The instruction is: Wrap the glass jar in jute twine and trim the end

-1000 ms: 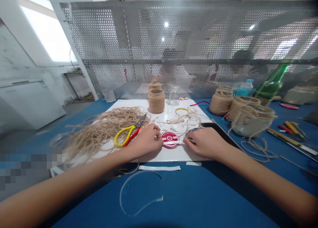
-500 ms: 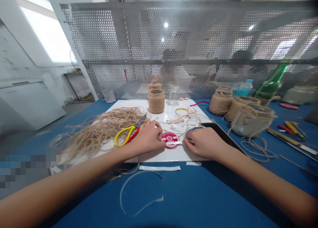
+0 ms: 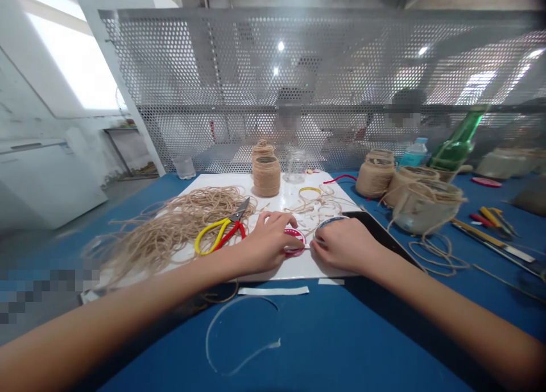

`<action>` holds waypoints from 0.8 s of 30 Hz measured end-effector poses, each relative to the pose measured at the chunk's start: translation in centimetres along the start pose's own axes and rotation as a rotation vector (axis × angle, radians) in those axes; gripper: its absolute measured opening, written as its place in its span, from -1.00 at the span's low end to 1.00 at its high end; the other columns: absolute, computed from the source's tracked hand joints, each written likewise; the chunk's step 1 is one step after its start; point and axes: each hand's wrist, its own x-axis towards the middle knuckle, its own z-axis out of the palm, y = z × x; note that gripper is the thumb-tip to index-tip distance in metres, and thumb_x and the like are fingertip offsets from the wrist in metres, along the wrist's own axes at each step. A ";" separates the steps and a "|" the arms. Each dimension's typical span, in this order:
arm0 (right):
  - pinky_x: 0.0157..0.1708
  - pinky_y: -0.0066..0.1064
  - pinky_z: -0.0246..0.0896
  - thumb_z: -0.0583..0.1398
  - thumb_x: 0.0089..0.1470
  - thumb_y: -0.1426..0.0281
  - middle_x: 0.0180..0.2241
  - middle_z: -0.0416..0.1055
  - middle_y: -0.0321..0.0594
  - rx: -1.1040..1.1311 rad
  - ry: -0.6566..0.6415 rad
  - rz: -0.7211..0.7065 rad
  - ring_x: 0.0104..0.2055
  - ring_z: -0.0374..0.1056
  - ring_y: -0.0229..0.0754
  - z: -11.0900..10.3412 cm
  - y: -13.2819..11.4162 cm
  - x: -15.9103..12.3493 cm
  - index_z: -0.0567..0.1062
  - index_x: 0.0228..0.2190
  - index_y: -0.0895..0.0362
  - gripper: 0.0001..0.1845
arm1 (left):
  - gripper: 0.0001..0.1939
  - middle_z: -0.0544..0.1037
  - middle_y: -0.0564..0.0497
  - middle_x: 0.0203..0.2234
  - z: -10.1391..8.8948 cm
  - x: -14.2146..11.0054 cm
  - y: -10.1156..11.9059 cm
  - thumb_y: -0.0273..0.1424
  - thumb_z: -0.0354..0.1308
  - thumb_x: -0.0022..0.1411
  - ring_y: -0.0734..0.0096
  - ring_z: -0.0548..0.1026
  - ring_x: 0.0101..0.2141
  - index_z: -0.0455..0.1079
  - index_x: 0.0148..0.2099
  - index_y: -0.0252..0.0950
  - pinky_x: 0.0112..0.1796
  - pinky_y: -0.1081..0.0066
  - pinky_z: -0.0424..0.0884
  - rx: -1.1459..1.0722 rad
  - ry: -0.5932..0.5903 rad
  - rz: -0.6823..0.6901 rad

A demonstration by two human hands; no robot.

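My left hand (image 3: 268,241) lies over a round red lid (image 3: 297,235) on the white board (image 3: 273,267), fingers spread and pressing down on it. My right hand (image 3: 341,243) is closed round a roll of tape (image 3: 330,222), its fingertips next to the lid. A thin white strip of tape runs from the roll across the lid. Yellow and red scissors (image 3: 222,231) lie just left of my left hand.
A loose heap of jute twine (image 3: 170,227) covers the board's left. Twine-wrapped jars (image 3: 267,174) and a bare glass jar (image 3: 296,165) stand at the back. More wrapped jars (image 3: 375,177), a green bottle (image 3: 456,144) and tools (image 3: 490,218) sit right. White strips (image 3: 273,291) lie on the blue table.
My left hand has slid right onto the red lid, now covering most of it. My right hand has moved a little closer to the lid.
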 end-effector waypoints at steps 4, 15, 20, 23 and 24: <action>-0.47 -0.35 0.09 -0.09 0.09 0.22 -0.44 0.51 0.01 0.010 -0.018 0.015 -0.38 0.42 0.00 -0.2 -0.2 0.0 0.54 -0.44 0.20 -0.52 | -0.79 0.32 -0.01 -0.17 0.4 0.5 0.0 -0.52 0.03 0.12 0.26 0.22 -0.10 0.45 -0.31 -0.15 -0.12 0.21 0.05 -0.040 0.026 -0.023; -0.53 -0.40 0.09 -0.02 0.02 0.19 -0.42 0.51 -0.01 0.109 -0.123 0.116 -0.38 0.42 -0.04 -1.4 -0.7 0.5 0.54 -0.42 0.18 -0.57 | -0.84 0.37 -0.02 -0.24 0.8 0.1 0.5 -0.43 0.03 0.18 0.31 0.22 -0.17 0.42 -0.23 -0.23 -0.16 0.28 0.05 0.007 0.037 0.057; -0.54 -0.39 0.08 0.01 -0.03 0.23 -0.40 0.51 0.01 0.134 -0.154 0.156 -0.38 0.42 -0.05 -1.2 -1.1 1.0 0.54 -0.39 0.19 -0.62 | -0.82 0.40 -0.04 -0.29 0.7 0.3 0.4 -0.46 0.02 0.15 0.29 0.23 -0.22 0.39 -0.21 -0.24 -0.20 0.26 0.04 0.084 0.017 0.104; -0.54 -0.39 0.08 -0.02 0.01 0.23 -0.41 0.51 0.00 0.137 -0.148 0.156 -0.38 0.42 -0.05 -0.8 -1.2 1.0 0.54 -0.40 0.18 -0.59 | -0.83 0.41 -0.04 -0.30 0.7 0.2 0.5 -0.45 0.00 0.17 0.30 0.23 -0.22 0.38 -0.20 -0.25 -0.20 0.27 0.04 0.098 0.022 0.106; -0.54 -0.40 0.08 -0.02 0.02 0.22 -0.41 0.51 -0.01 0.139 -0.146 0.149 -0.39 0.42 -0.06 -0.7 -1.2 0.9 0.54 -0.41 0.18 -0.59 | -0.84 0.41 -0.04 -0.31 0.7 0.1 0.5 -0.45 0.00 0.18 0.30 0.24 -0.22 0.38 -0.21 -0.25 -0.19 0.27 0.04 0.096 0.024 0.103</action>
